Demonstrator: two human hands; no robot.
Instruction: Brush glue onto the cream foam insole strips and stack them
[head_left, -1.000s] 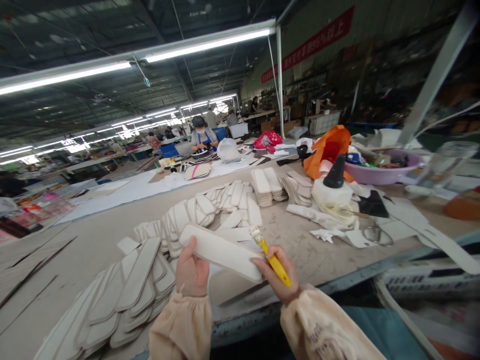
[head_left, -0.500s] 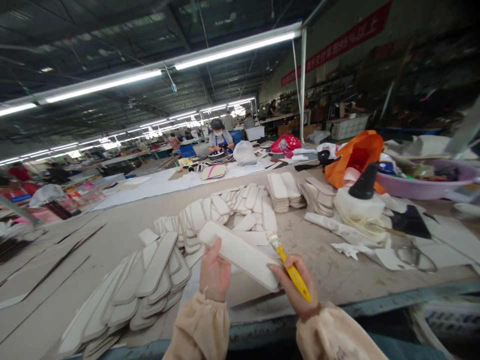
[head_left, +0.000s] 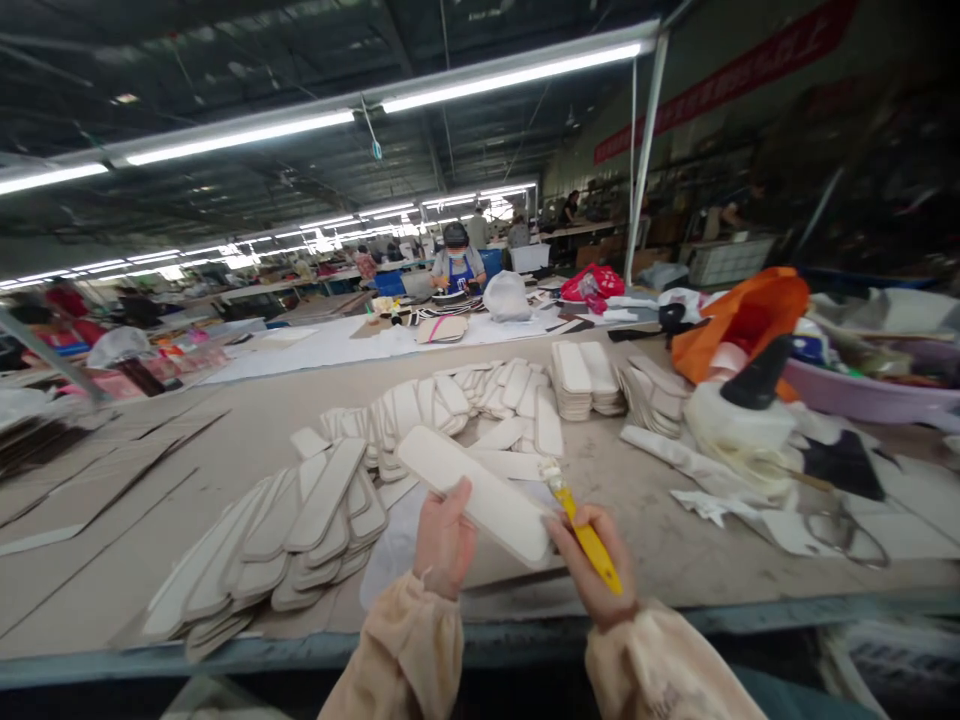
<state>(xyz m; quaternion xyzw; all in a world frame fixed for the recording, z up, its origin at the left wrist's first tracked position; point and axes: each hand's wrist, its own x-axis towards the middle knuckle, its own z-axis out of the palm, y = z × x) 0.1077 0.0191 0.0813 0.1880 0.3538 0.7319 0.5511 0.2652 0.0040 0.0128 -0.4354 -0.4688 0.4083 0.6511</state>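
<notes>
My left hand (head_left: pixel 444 537) grips a long white rounded strip (head_left: pixel 474 492) from below and lifts it above the workbench. My right hand (head_left: pixel 592 568) is closed round a small brush with a yellow handle (head_left: pixel 586 537) and also steadies the strip's near end. The brush's pale bristles (head_left: pixel 551 472) point away from me, beside the strip's right edge. Overlapping rows of the same white strips (head_left: pixel 300 525) lie on the bench to the left of my hands, and more strips (head_left: pixel 457 400) are spread behind them.
Neat stacks of strips (head_left: pixel 585 378) stand further back. A glue bottle with a black nozzle (head_left: pixel 746 405), an orange bag (head_left: pixel 739 315), a purple basin (head_left: pixel 874 395) and scissors (head_left: pixel 844 525) sit at the right. A person (head_left: pixel 457 262) works at the bench's far end.
The view has swung to the left, so everything shifts right in the picture. My hands keep the same hold on the strip and the brush, with the strip tilted a little flatter.
</notes>
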